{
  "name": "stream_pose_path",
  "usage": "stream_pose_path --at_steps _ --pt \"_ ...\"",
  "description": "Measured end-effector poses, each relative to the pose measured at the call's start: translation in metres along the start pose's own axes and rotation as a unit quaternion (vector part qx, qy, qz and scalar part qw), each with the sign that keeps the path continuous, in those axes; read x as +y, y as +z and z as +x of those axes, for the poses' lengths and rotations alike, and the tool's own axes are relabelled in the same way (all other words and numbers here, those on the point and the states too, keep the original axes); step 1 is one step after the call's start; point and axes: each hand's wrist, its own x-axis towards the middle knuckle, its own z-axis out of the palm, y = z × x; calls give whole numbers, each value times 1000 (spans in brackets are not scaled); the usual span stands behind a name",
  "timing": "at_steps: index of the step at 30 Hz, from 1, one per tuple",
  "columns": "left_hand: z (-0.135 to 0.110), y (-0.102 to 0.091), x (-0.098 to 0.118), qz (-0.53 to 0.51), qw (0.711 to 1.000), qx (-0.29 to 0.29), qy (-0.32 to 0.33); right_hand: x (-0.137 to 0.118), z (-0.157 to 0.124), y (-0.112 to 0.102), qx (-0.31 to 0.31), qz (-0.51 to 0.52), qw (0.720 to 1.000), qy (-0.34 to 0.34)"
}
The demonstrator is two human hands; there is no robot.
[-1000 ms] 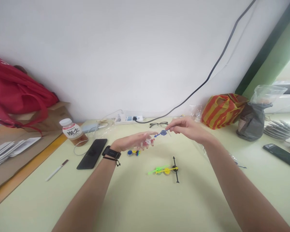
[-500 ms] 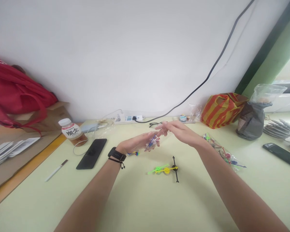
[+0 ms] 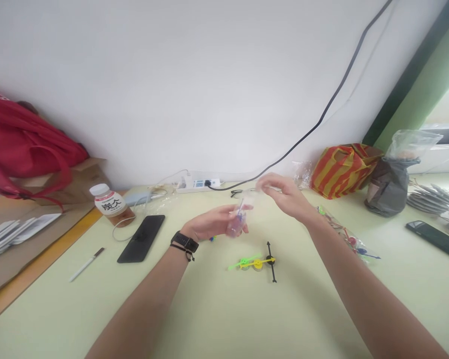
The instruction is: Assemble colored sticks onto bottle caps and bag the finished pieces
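Observation:
My left hand (image 3: 219,220) is closed on a small clear plastic bag (image 3: 236,225) with a blue arrow-shaped piece inside. Up and to the right, my right hand (image 3: 284,195) has its fingers pinched together beside the bag's upper end. Motion blurs those fingertips, and what they grip is unclear. On the table below lie three plastic arrow spinners in a row: a green spinner (image 3: 244,263), a yellow spinner (image 3: 258,264) and a black spinner (image 3: 270,260). Behind my left wrist, a small blue piece (image 3: 212,239) is partly hidden.
A clear bag of coloured spinners (image 3: 353,242) lies by my right forearm. To the left are a black phone (image 3: 141,238), a pen (image 3: 87,264) and a bottle (image 3: 112,204). A power strip (image 3: 198,185), glasses (image 3: 236,193) and a striped bag (image 3: 344,169) line the wall.
My right hand has moved up and right, away from my left. My left hand has turned, so the bag in it shows more fully. The spinners on the table have stayed put.

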Motion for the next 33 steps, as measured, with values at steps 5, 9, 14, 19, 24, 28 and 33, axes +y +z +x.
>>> stream_pose_path --at_steps 5,9,14,19,24,28,33 --pt "15 1 -2 69 972 202 101 37 -7 -2 -124 -157 969 144" --pt "29 -2 -8 142 892 357 238 38 -16 8 -332 -119 930 104" --pt "32 -10 -30 219 920 306 108 13 -23 38 -489 -88 864 79" --pt "32 -5 -43 261 919 261 137 0 -26 52 -546 -69 830 88" --pt "34 3 -51 287 927 215 112 -9 -23 44 -530 -101 838 80" --pt "34 6 -50 286 919 224 150 -24 -17 24 -439 -51 897 -2" --pt "35 12 -55 332 899 244 151 -45 -12 -9 -260 35 965 -11"
